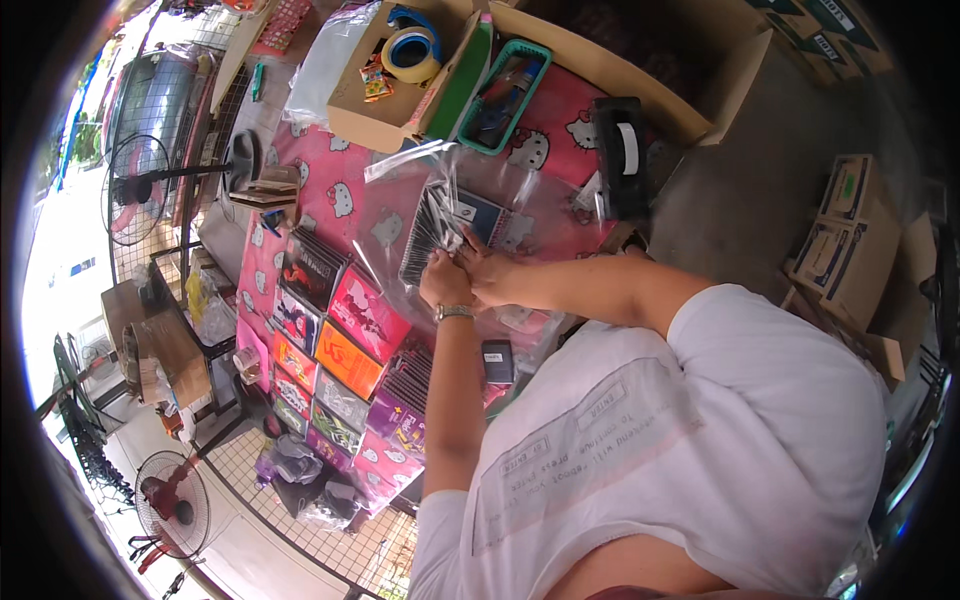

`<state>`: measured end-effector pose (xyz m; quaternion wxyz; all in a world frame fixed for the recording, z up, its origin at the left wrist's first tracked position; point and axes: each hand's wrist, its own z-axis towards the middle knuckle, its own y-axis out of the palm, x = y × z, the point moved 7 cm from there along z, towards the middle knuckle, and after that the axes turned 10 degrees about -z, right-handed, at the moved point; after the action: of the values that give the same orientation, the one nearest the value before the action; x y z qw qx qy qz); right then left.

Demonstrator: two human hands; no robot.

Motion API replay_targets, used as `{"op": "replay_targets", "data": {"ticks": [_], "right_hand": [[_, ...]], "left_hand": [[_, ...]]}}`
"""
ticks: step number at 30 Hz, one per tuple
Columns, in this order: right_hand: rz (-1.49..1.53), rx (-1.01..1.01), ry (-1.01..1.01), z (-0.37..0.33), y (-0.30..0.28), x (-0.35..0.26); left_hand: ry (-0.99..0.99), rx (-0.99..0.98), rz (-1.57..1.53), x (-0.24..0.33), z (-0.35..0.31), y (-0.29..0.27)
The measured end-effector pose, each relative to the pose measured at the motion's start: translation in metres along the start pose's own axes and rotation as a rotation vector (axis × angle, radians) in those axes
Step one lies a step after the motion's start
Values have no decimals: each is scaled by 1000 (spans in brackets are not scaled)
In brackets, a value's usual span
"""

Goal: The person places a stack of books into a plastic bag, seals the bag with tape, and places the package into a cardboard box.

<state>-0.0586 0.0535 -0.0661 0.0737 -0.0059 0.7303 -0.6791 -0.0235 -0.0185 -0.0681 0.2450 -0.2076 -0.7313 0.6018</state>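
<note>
Both of my hands meet over a stack of dark spiral notebooks [418,243] on the table, with a blue-covered notebook [480,214] beside it. A large sheet or bag of clear plastic [378,236] lies loosely around and over them. My left hand [444,283], wearing a wristwatch [454,312], is closed with the plastic gathered at its fingers. Right against it, my right hand [487,275] is also closed on the plastic near the notebooks' close edge. Glare and overlapping fingers hide the exact grip.
Rows of colourful notebooks [350,357] lie to the left on the pink patterned tablecloth [343,198]. Beyond are an open carton [352,115] with tape rolls [412,55], a green basket [468,138] and a black tape dispenser [620,160]. A small dark box [497,362] sits close by me.
</note>
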Motion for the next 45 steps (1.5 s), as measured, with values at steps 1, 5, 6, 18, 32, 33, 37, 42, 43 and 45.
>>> {"op": "replay_targets", "data": {"ticks": [1, 5, 6, 18, 32, 33, 37, 42, 43, 45], "right_hand": [[14, -12, 37, -4, 1, 1], [373, 479, 100, -65, -60, 67], [550, 572, 222, -97, -78, 94], [1742, 755, 1333, -276, 33, 144], [1394, -185, -139, 23, -56, 50], [1045, -90, -264, 55, -79, 45], [125, -436, -506, 114, 7, 44], [25, -479, -471, 106, 8, 44], [36, -464, -427, 105, 4, 45], [57, -468, -372, 104, -5, 45]], "left_hand": [[-18, -59, 31, 2, 5, 5], [-33, -79, 61, -14, -6, 21], [-35, -49, 57, -19, -6, 21], [-15, -248, 111, 25, -16, 12], [-172, -266, -306, 5, -36, 37], [-133, -192, -266, 4, -38, 36], [-9, 84, -267, 3, -46, 43], [44, 286, -398, -6, -61, 40], [39, 290, -397, -5, -61, 36], [-38, 287, -521, -8, -63, 28]]}}
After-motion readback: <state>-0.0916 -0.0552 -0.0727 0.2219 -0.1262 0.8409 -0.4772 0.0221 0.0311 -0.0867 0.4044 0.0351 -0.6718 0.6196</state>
